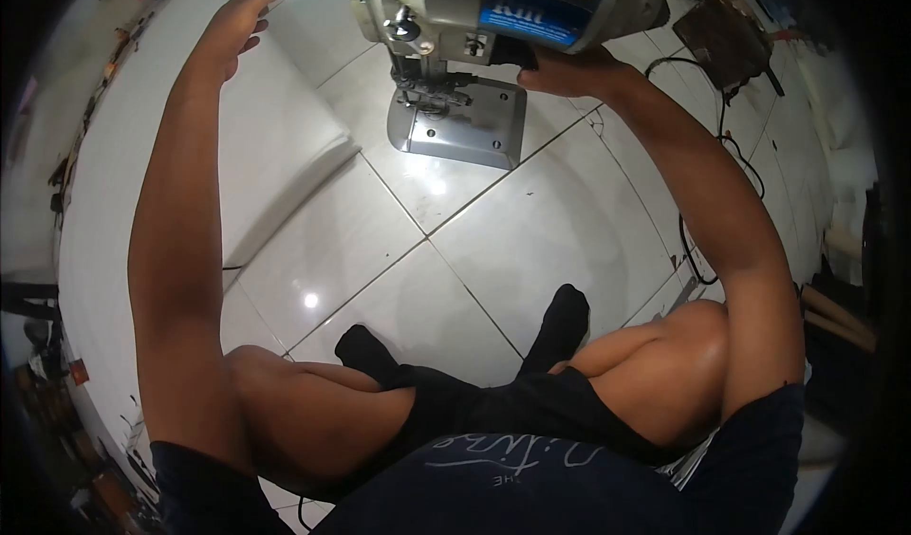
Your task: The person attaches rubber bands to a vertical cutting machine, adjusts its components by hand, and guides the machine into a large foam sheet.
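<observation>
A cloth cutting machine (427, 23) with a grey flat base plate (465, 127) and a blue "km" label stands on the tiled floor at the top middle. My right hand (574, 70) reaches in below its motor housing and is closed around the dark handle, which the hand partly hides. At the upper left, my left hand (237, 34) is stretched forward over white layered material (275, 108), fingers extended and nothing visible in them. Bright glare covers its fingertips. I cannot tell whether it touches the white material.
White floor tiles (427, 279) lie between my feet and the machine. A black cable (726, 146) loops along the right side. Near the upper right sits a brown, worn box-like object (723, 37). My black-socked feet (560, 322) rest in front of me.
</observation>
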A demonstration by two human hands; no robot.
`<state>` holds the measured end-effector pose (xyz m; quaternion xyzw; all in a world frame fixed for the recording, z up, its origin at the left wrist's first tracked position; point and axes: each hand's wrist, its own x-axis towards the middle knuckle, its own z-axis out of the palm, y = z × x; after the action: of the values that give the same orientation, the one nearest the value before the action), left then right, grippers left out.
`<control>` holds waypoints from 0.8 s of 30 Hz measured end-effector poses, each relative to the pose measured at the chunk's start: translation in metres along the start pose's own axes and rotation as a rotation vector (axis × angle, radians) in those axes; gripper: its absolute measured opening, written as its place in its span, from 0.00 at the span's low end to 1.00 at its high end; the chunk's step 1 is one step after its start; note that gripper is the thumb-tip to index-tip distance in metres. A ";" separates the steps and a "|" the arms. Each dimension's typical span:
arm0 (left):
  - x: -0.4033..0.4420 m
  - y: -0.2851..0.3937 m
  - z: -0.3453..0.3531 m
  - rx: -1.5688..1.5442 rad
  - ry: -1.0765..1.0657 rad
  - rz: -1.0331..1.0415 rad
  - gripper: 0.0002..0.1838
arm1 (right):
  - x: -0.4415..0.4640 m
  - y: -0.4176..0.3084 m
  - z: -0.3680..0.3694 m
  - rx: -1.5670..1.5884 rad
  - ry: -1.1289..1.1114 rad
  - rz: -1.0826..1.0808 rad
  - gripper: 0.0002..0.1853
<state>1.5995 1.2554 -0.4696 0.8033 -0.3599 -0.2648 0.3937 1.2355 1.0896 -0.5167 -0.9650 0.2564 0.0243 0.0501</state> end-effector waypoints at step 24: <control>-0.146 -0.063 0.042 0.518 -0.851 -0.109 0.15 | 0.020 0.029 0.011 -0.033 -0.063 -0.173 0.39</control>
<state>1.5051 1.3789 -0.5242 0.7131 -0.4999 -0.4913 -0.0147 1.2381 1.0560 -0.5320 -0.9830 0.1697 0.0543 0.0439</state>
